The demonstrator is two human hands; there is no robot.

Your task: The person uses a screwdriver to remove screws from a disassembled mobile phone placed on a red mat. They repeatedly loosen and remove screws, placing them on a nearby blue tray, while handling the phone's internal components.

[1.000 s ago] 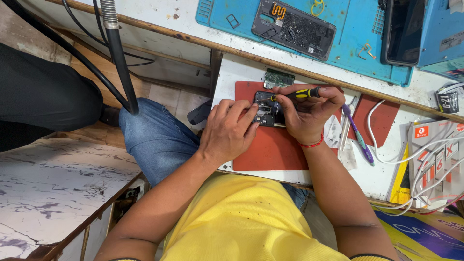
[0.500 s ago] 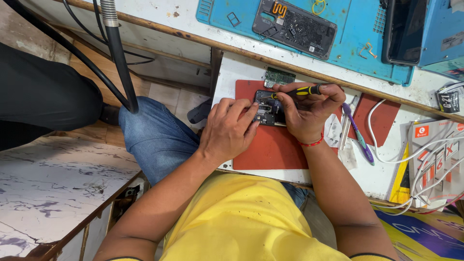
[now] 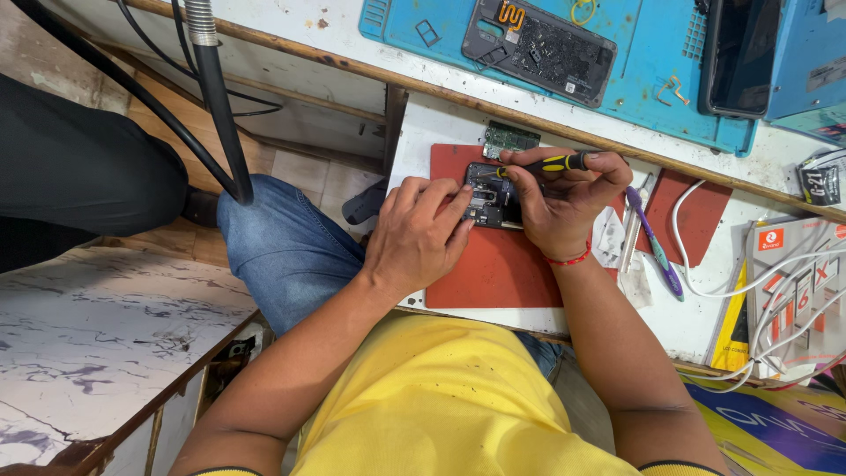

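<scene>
- The opened phone (image 3: 491, 196) lies on the red work mat (image 3: 493, 264), on the small white counter (image 3: 414, 141) in front of the person, with its inner parts facing up.
- The right hand (image 3: 564, 207) is closed around a yellow and black screwdriver (image 3: 551, 164); the tool lies almost flat, and its tip points left, down into the far part of the phone.
- The left hand (image 3: 421, 236) lies flat over the left edge of the phone, fingers half bent, and the fingertips press on the body to keep it steady. It grips nothing; it only holds the phone down.
- Both forearms come from the near side and meet over the mat; the right wrist, with a red thread band (image 3: 567, 260), is bent inward.
- I think the tip could slip from the screw, because the tool is held at such a low angle; then it may scratch the board or hit the left fingertips, which are very close.
- A small screw could also jump away and be lost, as the counter edge and the floor are near.
- A small green circuit board (image 3: 509, 138) lies just beyond the phone, near the far edge of the mat; a careless move of the hand may push it.
- To the right lie a purple toothbrush (image 3: 654, 242) and white cables (image 3: 749, 282), apart from the work.
- On the far blue mat (image 3: 652, 79) rests another dark phone frame (image 3: 539, 48).
</scene>
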